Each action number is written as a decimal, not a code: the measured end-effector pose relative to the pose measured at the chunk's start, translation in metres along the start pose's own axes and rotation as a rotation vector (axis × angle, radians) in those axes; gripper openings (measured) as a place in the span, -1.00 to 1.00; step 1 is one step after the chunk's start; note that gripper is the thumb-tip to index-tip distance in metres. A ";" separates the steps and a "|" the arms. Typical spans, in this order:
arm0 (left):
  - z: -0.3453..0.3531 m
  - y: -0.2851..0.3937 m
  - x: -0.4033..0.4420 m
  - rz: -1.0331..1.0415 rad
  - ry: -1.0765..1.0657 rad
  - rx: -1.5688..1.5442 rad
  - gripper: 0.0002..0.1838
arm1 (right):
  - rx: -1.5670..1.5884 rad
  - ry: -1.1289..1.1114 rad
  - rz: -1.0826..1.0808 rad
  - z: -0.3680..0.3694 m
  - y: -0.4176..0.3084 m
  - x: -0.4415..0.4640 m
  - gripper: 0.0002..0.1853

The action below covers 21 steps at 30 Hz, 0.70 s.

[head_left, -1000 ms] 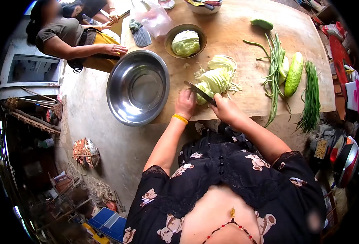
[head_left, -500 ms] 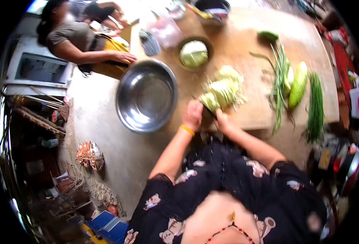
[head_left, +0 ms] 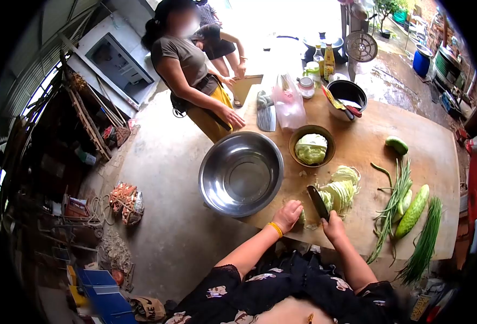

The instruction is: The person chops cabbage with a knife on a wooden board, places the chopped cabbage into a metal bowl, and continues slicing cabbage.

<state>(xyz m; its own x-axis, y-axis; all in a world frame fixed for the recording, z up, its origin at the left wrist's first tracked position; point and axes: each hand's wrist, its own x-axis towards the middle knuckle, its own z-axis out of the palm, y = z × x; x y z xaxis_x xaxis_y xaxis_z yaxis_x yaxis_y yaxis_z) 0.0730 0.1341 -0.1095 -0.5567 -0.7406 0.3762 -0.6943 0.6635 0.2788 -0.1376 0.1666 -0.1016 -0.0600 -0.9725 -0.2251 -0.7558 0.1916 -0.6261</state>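
Note:
My right hand [head_left: 333,225] is wrapped round the handle of a dark-bladed knife [head_left: 318,201]. The blade lies along the left side of a pile of sliced cabbage [head_left: 340,193] on the wooden table. To the left of the knife, my left hand [head_left: 288,215] is closed at the table's front edge, with a pale green cabbage piece [head_left: 302,218] showing at its fingertips; the palm is hidden. Behind the slices, a brown bowl [head_left: 331,153] holds a cabbage chunk [head_left: 311,148]. A large steel basin [head_left: 209,175] sits left of my left hand.
On the table's right are a cucumber [head_left: 413,212], long beans [head_left: 392,208], chives [head_left: 425,243] and a green vegetable [head_left: 396,144]. A black pot [head_left: 364,89], plastic bag [head_left: 289,105] and another cleaver [head_left: 266,117] stand farther back. A co-worker [head_left: 187,73] is beside the basin.
The view has tipped up, showing more of the far side. My left hand has moved left, away from the slices, and the knife blade now shows clearly between it and the pile.

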 end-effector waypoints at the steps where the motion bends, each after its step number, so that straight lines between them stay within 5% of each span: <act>1: 0.019 -0.005 0.002 -0.104 -0.224 0.099 -0.66 | -0.017 -0.008 0.028 0.000 -0.001 0.000 -0.69; 8: 0.019 0.013 0.043 -0.073 -0.358 0.098 -0.66 | 0.053 0.056 -0.021 0.014 0.007 -0.004 -0.69; 10: 0.017 0.022 0.058 -0.112 -0.738 0.170 -0.68 | 0.078 0.072 -0.033 0.012 0.003 -0.004 -0.69; 16: 0.032 0.016 0.056 -0.074 -0.634 0.194 -0.67 | 0.048 0.036 -0.005 0.005 -0.002 -0.005 -0.69; 19: 0.000 0.021 0.078 -0.035 -0.972 0.120 -0.56 | 0.050 0.026 0.005 0.004 -0.001 -0.004 -0.69; 21: 0.010 0.015 0.074 0.021 -1.006 0.117 -0.59 | 0.048 0.016 0.010 0.005 0.000 -0.006 -0.69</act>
<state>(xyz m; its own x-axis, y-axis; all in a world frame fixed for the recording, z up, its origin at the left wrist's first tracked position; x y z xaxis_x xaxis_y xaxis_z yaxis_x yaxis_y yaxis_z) 0.0167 0.0881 -0.0863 -0.6579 -0.5098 -0.5542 -0.6900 0.7030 0.1723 -0.1338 0.1727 -0.1045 -0.0784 -0.9723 -0.2201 -0.7230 0.2075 -0.6589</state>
